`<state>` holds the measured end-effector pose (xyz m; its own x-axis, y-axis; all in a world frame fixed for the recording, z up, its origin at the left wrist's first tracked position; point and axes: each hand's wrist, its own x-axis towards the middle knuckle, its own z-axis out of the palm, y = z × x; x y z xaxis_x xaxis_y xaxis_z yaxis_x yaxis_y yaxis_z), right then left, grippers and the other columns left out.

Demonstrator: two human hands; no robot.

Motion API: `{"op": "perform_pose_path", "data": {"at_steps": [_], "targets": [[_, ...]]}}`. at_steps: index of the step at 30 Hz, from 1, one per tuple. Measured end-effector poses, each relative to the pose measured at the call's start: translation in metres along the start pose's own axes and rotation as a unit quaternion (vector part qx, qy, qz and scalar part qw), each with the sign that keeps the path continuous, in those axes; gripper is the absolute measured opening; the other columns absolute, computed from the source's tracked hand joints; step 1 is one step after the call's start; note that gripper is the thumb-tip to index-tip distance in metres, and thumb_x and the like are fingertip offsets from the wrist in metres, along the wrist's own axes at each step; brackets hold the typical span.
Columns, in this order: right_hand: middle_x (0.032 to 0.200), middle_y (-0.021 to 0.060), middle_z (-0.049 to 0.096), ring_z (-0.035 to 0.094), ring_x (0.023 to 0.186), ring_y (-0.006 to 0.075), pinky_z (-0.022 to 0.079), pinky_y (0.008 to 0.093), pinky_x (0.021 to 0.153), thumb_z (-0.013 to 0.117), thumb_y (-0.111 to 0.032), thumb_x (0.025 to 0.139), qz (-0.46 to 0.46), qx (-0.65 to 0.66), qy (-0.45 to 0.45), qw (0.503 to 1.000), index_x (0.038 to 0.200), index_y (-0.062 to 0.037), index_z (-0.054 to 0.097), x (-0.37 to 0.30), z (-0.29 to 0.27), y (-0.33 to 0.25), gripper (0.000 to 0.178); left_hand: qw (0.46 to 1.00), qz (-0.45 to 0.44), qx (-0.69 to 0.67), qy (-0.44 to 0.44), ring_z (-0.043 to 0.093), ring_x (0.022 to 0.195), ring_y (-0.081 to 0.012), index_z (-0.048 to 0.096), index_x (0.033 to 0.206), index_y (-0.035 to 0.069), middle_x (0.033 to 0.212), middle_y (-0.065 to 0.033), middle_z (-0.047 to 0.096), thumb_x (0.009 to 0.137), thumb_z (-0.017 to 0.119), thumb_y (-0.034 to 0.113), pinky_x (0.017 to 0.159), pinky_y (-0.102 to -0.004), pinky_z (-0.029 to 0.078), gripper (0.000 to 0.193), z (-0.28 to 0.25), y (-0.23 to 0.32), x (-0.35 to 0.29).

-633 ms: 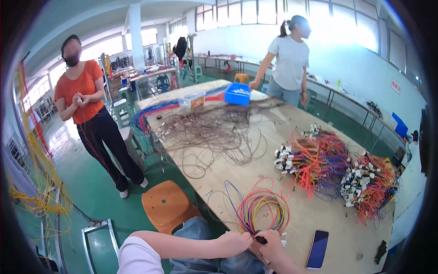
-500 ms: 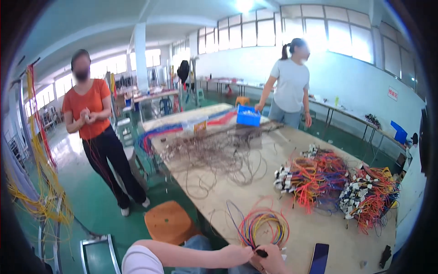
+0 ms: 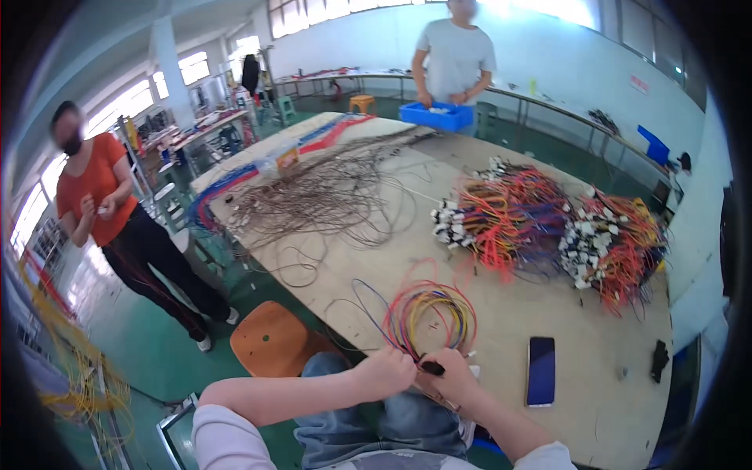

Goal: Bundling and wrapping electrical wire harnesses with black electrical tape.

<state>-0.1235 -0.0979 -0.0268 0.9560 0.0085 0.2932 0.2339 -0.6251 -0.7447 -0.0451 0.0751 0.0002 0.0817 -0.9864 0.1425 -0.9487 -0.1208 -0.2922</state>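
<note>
A loose coil of red, yellow and blue wires [image 3: 429,294] lies at the near edge of the wooden table, its gathered end running down to my hands. My left hand [image 3: 388,371] is closed beside that end, its fingertips pinched together; what they hold is too small to make out. Just to its right, my right hand [image 3: 454,379] is closed on a small black piece [image 3: 432,367] at the gathered wire ends. Whether this piece is a connector or tape, I cannot tell. A few pale bits show beside the right hand.
A phone [image 3: 541,371] lies right of my hands. Farther off are piles of bundled wires with white connectors [image 3: 509,215] and a spread of thin dark wires [image 3: 313,205]. An orange stool [image 3: 270,338] stands left. One person handles a blue bin [image 3: 439,117]; another stands left.
My view has tilted down and shifted right. My left hand has drawn slightly away from my right. Across the table, the person in white has turned toward the bin, with both hands at it.
</note>
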Motion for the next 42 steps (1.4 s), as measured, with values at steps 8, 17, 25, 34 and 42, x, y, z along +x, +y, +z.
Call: {"op": "perform_pose_path", "data": {"at_steps": [8, 17, 25, 34, 42], "targets": [[0.081, 0.0051, 0.061, 0.056, 0.074, 0.013, 0.045, 0.0265, 0.07, 0.065, -0.009, 0.074, 0.106, 0.183, 0.108, 0.971, 0.095, -0.0027, 0.057, -0.008, -0.033, -0.003, 0.023, 0.999, 0.039, 0.029, 0.003, 0.046, 0.071, -0.0188, 0.058, 0.066, 0.009, 0.071, -0.004, 0.046, 0.062, 0.053, 0.018, 0.062, -0.0313, 0.034, 0.011, -0.002, -0.012, 0.015], [0.088, 0.0046, 0.061, 0.057, 0.081, 0.0097, 0.044, 0.0243, 0.075, 0.061, 0.001, 0.075, 0.227, 0.04, 0.171, 0.958, 0.099, -0.0038, 0.053, -0.053, -0.079, 0.035, 0.026, 0.997, -0.016, 0.018, -0.07, 0.045, 0.074, -0.0189, 0.054, 0.078, 0.004, 0.074, -0.0061, 0.043, 0.066, 0.052, 0.014, 0.07, -0.0311, 0.035, 0.016, -0.003, -0.006, 0.017], [0.09, 0.0079, 0.057, 0.053, 0.092, 0.0258, 0.033, 0.0427, 0.091, 0.068, -0.008, 0.067, 0.046, -0.17, 0.024, 0.984, 0.096, -0.0095, 0.055, -0.052, -0.054, 0.042, 0.032, 0.909, -0.089, -0.407, 0.005, 0.054, 0.07, -0.022, 0.06, 0.082, 0.007, 0.075, -0.0056, 0.053, 0.072, 0.064, 0.015, 0.067, -0.0325, 0.043, 0.014, -0.012, 0.021, 0.041], [0.088, 0.0084, 0.055, 0.053, 0.09, 0.0244, 0.036, 0.0423, 0.086, 0.067, -0.009, 0.066, 0.079, -0.145, 0.079, 0.983, 0.097, -0.0109, 0.054, -0.053, -0.062, 0.026, 0.033, 0.931, -0.107, -0.345, 0.045, 0.052, 0.08, -0.021, 0.061, 0.085, 0.007, 0.085, -0.004, 0.053, 0.066, 0.067, 0.009, 0.068, -0.0336, 0.041, 0.021, 0.032, 0.032, 0.052], [0.086, 0.0038, 0.051, 0.052, 0.088, 0.0215, 0.033, 0.0454, 0.091, 0.067, -0.009, 0.067, 0.015, -0.177, -0.002, 0.984, 0.094, -0.0135, 0.054, -0.074, -0.034, 0.013, 0.03, 0.905, -0.023, -0.424, 0.02, 0.051, 0.093, -0.0228, 0.059, 0.088, 0.006, 0.091, -0.0038, 0.056, 0.063, 0.059, 0.005, 0.079, -0.0355, 0.04, 0.025, 0.026, -0.001, 0.052]]}}
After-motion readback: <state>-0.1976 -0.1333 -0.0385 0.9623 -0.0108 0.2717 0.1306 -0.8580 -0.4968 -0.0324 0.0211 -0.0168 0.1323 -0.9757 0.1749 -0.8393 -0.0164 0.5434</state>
